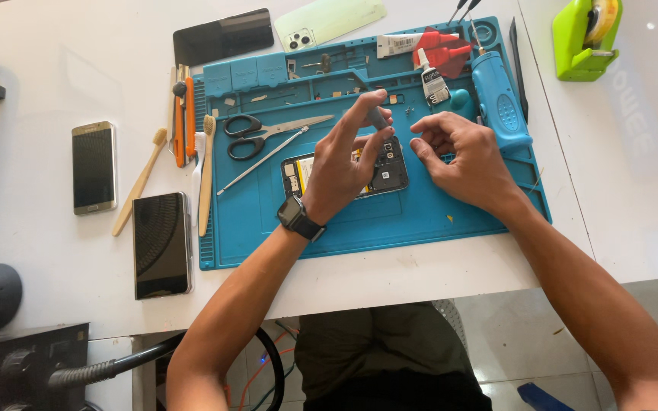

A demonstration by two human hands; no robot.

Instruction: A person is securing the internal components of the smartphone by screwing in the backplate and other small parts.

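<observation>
While the left hand pinches a small grey tool between thumb and fingertips, it hovers over the opened phone, which lies mid-mat on the blue work mat. The right hand is loosely curled just beside the phone's right end, grasping nothing that shows. Bare mat lies open toward the near edge. Scissors and a metal pick crowd the left, a blue electric screwdriver the right rim, and a glue tube the far side.
</observation>
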